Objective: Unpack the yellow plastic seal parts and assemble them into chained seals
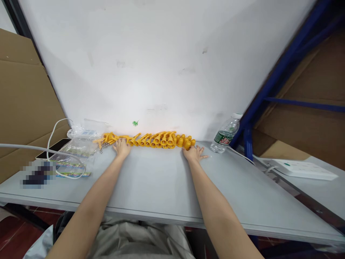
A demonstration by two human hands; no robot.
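Yellow plastic horn-shaped pieces point(153, 140), with flared mouths and thin stems, lie stacked in a long row against the back board. Several yellow cup-like pieces point(188, 144) make up the row's right end. My right hand point(194, 153) rests on the table there, its fingers spread to the right and its thumb side against the cups. At the other end, my left hand point(122, 148) touches the row with its fingers apart. Left of it sits a jumbled heap of smaller yellow pieces point(108, 137), with small metal-looking bits point(105, 145) beside them.
A water bottle point(225, 133) leans at the right near the board. Clear plastic bags point(83, 144), a white cable point(51, 133) and a dark phone-like slab point(58, 145) lie at the left. A white power strip point(307, 169) is far right, by a blue metal frame point(269, 79).
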